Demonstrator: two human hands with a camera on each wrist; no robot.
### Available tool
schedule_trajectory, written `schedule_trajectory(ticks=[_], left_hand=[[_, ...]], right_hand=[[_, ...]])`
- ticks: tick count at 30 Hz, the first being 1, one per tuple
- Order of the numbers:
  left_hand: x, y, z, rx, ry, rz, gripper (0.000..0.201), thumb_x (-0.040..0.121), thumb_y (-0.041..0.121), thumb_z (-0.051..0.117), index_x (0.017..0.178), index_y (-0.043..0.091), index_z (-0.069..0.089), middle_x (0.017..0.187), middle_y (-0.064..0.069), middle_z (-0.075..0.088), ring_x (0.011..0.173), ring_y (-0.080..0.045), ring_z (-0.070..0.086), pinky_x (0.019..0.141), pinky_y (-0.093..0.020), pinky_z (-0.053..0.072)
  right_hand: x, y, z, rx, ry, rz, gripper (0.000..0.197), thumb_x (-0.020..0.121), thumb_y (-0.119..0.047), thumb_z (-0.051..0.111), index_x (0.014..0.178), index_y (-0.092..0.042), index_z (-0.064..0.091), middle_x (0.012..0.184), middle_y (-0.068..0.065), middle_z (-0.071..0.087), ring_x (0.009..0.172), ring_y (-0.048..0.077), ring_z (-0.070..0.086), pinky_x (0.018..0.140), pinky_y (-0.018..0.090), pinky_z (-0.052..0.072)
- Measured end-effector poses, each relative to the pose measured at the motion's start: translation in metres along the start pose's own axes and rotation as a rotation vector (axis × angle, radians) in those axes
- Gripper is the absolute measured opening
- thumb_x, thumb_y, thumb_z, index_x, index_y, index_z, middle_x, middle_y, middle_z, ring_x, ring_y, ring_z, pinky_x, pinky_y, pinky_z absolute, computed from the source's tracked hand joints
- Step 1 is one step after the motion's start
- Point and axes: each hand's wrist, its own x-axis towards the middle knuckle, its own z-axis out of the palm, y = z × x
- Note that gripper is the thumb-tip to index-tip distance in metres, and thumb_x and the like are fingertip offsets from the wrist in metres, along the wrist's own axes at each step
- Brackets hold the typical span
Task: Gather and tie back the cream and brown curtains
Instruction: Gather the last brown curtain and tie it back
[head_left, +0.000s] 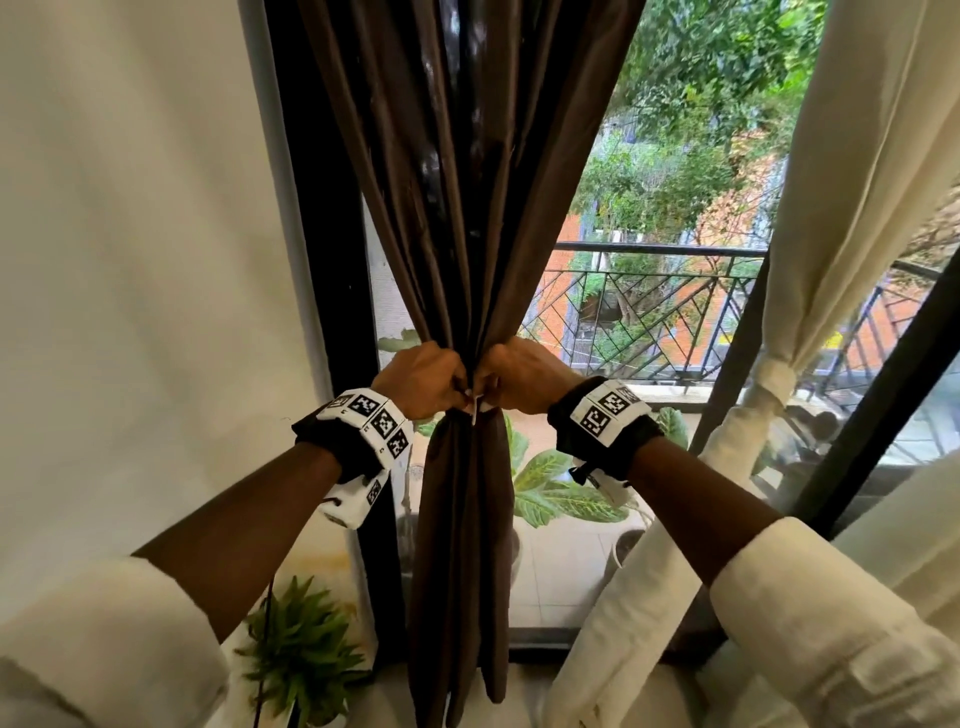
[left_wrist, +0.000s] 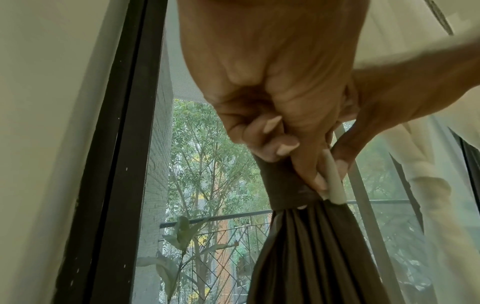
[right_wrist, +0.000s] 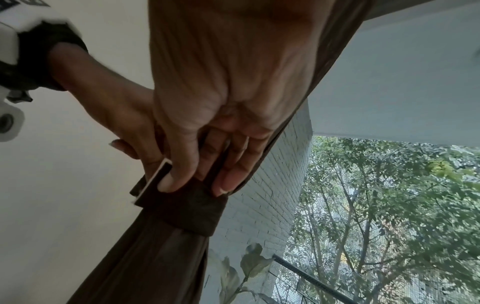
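Both hands meet at the middle of the brown curtain (head_left: 457, 218), which hangs bunched between them. The left hand (head_left: 423, 380) pinches one end of the brown band (right_wrist: 192, 207) with its pale strip (left_wrist: 333, 181). The right hand (head_left: 524, 382) pinches the other end, thumb pressing the band flat. So each grip is pinching the band, which wraps the curtain just under the fingers. The tying step looks nearly done. Next, the two ends likely need pressing together until they stick. The cream curtain (head_left: 841, 218), off to the right of the right hand, already looks tied. I count two curtains, two hands, and one brown band.
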Motion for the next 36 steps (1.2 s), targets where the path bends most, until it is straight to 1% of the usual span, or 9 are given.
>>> schedule_trajectory(ticks=[6, 9, 11, 15, 20, 27, 29, 33, 36], left_hand=[[-0.001, -0.004, -0.004, -0.218, -0.176, 0.064, 0.019, 0.08, 0.028, 0.071, 0.098, 0.022, 0.075, 0.08, 0.007, 0.068, 0.078, -0.01, 0.062, 0.073, -0.025, 0.049], [0.0, -0.01, 0.001, -0.231, -0.218, 0.049, 0.031, 0.072, 0.039, 0.076, 0.098, 0.023, 0.073, 0.099, 0.004, 0.072, 0.098, -0.012, 0.063, 0.09, -0.031, 0.05], [-0.001, -0.013, 0.006, -0.251, -0.158, -0.004, 0.038, 0.067, 0.05, 0.076, 0.095, 0.023, 0.073, 0.096, 0.001, 0.072, 0.097, -0.015, 0.064, 0.09, -0.036, 0.051], [-0.006, -0.01, 0.014, -0.249, 0.018, -0.083, 0.031, 0.076, 0.047, 0.071, 0.097, 0.024, 0.071, 0.095, -0.005, 0.072, 0.093, -0.025, 0.067, 0.082, -0.037, 0.053], [-0.005, -0.003, 0.025, 0.194, 0.111, 0.001, 0.032, 0.09, 0.044, 0.051, 0.106, 0.019, 0.062, 0.102, -0.013, 0.069, 0.099, -0.034, 0.064, 0.081, -0.039, 0.047], [-0.007, 0.001, 0.025, 0.299, 0.168, 0.013, 0.029, 0.091, 0.045, 0.048, 0.105, 0.024, 0.062, 0.098, -0.005, 0.071, 0.094, -0.028, 0.066, 0.073, -0.036, 0.047], [-0.011, 0.006, 0.024, 0.194, 0.291, 0.009, 0.027, 0.09, 0.043, 0.051, 0.108, 0.025, 0.059, 0.101, 0.0, 0.07, 0.096, -0.023, 0.066, 0.074, -0.037, 0.05], [-0.009, 0.015, 0.011, 0.12, 0.7, 0.032, 0.045, 0.09, 0.047, 0.055, 0.126, 0.02, 0.052, 0.131, 0.003, 0.056, 0.111, -0.017, 0.056, 0.084, -0.034, 0.054], [0.005, 0.02, -0.005, -0.049, 1.03, -0.207, 0.058, 0.085, 0.054, 0.058, 0.128, 0.016, 0.047, 0.138, -0.003, 0.047, 0.121, -0.019, 0.047, 0.097, -0.033, 0.041]], right_hand=[[0.004, -0.002, 0.008, -0.006, 0.082, 0.037, 0.008, 0.072, -0.013, 0.07, 0.078, -0.018, 0.071, 0.079, 0.004, 0.073, 0.076, 0.025, 0.068, 0.062, 0.022, 0.038], [0.007, 0.0, 0.017, -0.004, 0.159, 0.057, 0.017, 0.072, -0.016, 0.07, 0.089, -0.014, 0.067, 0.079, 0.012, 0.071, 0.074, 0.032, 0.066, 0.059, 0.025, 0.037], [0.01, -0.001, 0.023, -0.011, 0.184, 0.051, 0.019, 0.075, -0.017, 0.066, 0.093, -0.014, 0.068, 0.08, 0.015, 0.071, 0.074, 0.035, 0.067, 0.057, 0.028, 0.04], [0.012, -0.002, 0.032, -0.037, 0.22, 0.048, 0.013, 0.076, -0.018, 0.063, 0.087, -0.019, 0.071, 0.087, 0.015, 0.069, 0.08, 0.039, 0.065, 0.064, 0.035, 0.047], [0.013, -0.005, 0.038, -0.148, 0.27, -0.018, 0.007, 0.069, -0.009, 0.067, 0.075, -0.006, 0.067, 0.077, 0.017, 0.069, 0.078, 0.037, 0.064, 0.057, 0.037, 0.046], [0.011, 0.009, 0.04, -0.163, 0.26, -0.058, 0.014, 0.078, -0.017, 0.063, 0.088, -0.01, 0.07, 0.086, 0.013, 0.069, 0.089, 0.036, 0.061, 0.074, 0.041, 0.047], [0.009, 0.011, 0.04, -0.079, 0.344, -0.047, 0.013, 0.08, -0.018, 0.063, 0.089, -0.009, 0.068, 0.086, 0.012, 0.067, 0.085, 0.036, 0.062, 0.07, 0.039, 0.047], [0.003, 0.016, 0.025, 0.098, 0.854, 0.154, 0.019, 0.093, -0.028, 0.058, 0.096, -0.009, 0.06, 0.09, 0.006, 0.059, 0.072, 0.021, 0.056, 0.058, 0.026, 0.04], [0.009, 0.015, 0.002, 0.212, 1.073, 0.329, 0.027, 0.093, -0.035, 0.057, 0.106, -0.011, 0.055, 0.1, 0.005, 0.057, 0.082, 0.018, 0.055, 0.06, 0.023, 0.039]])
